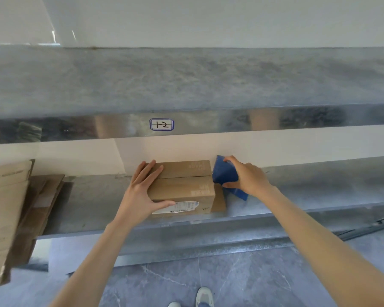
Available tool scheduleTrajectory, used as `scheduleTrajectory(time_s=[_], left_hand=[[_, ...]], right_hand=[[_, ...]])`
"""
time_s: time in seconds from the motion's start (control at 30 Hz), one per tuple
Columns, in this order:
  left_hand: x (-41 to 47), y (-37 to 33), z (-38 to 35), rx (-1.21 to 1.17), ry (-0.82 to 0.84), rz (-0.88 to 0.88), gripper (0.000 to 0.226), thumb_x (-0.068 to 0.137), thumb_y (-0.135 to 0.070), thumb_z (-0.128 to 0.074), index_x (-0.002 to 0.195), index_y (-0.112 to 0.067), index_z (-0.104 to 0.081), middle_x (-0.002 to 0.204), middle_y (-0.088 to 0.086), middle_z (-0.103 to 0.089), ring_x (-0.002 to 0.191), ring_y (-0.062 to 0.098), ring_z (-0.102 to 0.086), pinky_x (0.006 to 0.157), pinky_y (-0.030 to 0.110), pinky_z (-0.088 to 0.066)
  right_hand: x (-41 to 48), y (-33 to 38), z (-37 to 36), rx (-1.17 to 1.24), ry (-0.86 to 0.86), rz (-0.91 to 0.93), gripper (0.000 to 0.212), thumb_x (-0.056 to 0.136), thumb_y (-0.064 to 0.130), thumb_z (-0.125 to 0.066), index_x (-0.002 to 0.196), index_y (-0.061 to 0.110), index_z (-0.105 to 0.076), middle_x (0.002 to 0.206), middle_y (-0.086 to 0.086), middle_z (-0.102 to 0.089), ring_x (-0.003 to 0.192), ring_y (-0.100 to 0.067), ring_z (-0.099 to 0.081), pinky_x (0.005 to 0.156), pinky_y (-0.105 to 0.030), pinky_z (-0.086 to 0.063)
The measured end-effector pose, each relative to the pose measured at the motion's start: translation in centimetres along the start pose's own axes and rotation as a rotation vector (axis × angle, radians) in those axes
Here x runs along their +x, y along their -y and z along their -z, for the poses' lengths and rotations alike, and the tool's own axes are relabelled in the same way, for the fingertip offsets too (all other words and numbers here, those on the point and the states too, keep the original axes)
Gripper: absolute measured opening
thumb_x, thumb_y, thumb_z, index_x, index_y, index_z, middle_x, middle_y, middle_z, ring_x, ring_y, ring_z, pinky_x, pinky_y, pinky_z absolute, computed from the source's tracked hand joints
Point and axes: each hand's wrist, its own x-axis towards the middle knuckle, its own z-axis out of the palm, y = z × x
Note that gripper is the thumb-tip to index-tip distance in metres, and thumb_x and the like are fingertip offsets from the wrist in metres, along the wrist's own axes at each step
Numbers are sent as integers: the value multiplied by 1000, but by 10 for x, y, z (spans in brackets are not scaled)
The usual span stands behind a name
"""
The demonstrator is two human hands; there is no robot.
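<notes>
Head cam, the only view: the person stands at a metal rack, both arms stretched out to the middle shelf (pixel 93 196). The cardboard box (pixel 184 188) sits on that shelf, close to the front edge and roughly centre frame, w/ a white shipping label (pixel 179 207) on its near face. The L hand (pixel 142 191) lies over the box's left end. Its fingers (pixel 152 171) are straight and spread across the top, the thumb stretched along the near top edge by the label, so it's a flat, released touch, not a clench. The R hand (pixel 247 176) is just beside the box's right end and grips a blue piece (pixel 225 173), fingers curled over its upper edge, thumb pinching from below. The piece stands tilted, its left edge right up against the box, its lower corner down near the shelf. Can't tell what the blue thing is. Above, the upper shelf (pixel 186 85) carries a tag reading "1-2" (pixel 161 124) on its front lip. Far left, flattened cartons (pixel 7 207) lean in a stack, blurred. At bottom, grey floor tiles (pixel 253 280) and the toes of light shoes (pixel 204 296).
</notes>
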Motion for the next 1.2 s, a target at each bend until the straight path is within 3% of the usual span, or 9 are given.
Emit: scheduleTrajectory(time_s=[0.13,0.27,0.33,0.5,0.63,0.73,0.87,1.0,1.2], left_hand=[[0,1,0,-20,-4,-2,100,57,-65,-79,145,-29,-47,158,-14,-29,150,8,-15,116,35,-27],[1,1,1,-24,3,6,100,57,-67,-76,144,-28,-48,158,-12,-30,150,9,-15,116,34,-25],[1,1,0,-21,-1,7,99,58,-67,-76,144,-29,-47,158,-13,-30,150,9,-15,116,35,-26],[0,2,-1,-23,-14,4,99,58,-66,-77,144,-28,-48,158,-12,-31,150,10,-15,115,37,-29],[1,0,0,-17,-13,12,99,57,-67,-77,144,-29,-48,157,-13,-31,150,9,-15,114,37,-30],[0,-1,1,2,-3,20,100,56,-69,-76,145,-31,-46,158,-16,-29,150,7,-12,111,39,-34],[-1,-1,2,45,31,29,104,58,-77,-68,149,-37,-37,160,-21,-20,151,4,-5,109,42,-38],[-1,7,5,80,69,-18,107,64,-79,-65,154,-37,-25,163,-19,-11,151,7,0,105,50,-43],[-1,14,-1,17,39,-88,104,69,-68,-71,153,-24,-30,164,-7,-17,153,16,-2,116,43,-28]], right_hand=[[-6,-14,-33,-26,-56,-129,75,81,54,-72,142,40,-29,96,-2,-67,80,-24,-61,57,-28,-39],[-14,-17,-51,52,-93,-230,78,87,55,-65,149,42,-20,88,-1,-66,58,-15,-50,44,-23,-34],[-20,-19,-59,72,-94,-202,77,89,54,-64,150,41,-18,96,-1,-67,59,-14,-53,44,-23,-38],[-25,-17,-60,80,-140,-153,67,92,57,-55,149,37,-27,132,-5,-50,94,-24,-63,61,-34,-53],[-29,-1,-48,-100,-240,-155,59,94,59,-47,145,28,-43,125,-9,-44,108,-29,-49,76,-37,-50],[-27,24,-32,58,-360,-145,47,99,46,-49,137,18,-52,136,-12,-41,120,-33,-46,91,-44,-46],[-20,74,-10,266,-412,136,47,101,46,-39,139,20,-49,151,-3,-36,142,-23,-30,112,-42,-35],[-16,107,-11,111,-126,491,54,102,54,-25,153,37,-28,165,8,-11,152,-15,2,122,-38,1],[-8,104,-25,-224,8,551,57,97,64,-4,151,44,3,164,9,4,152,-18,8,123,-41,5]])
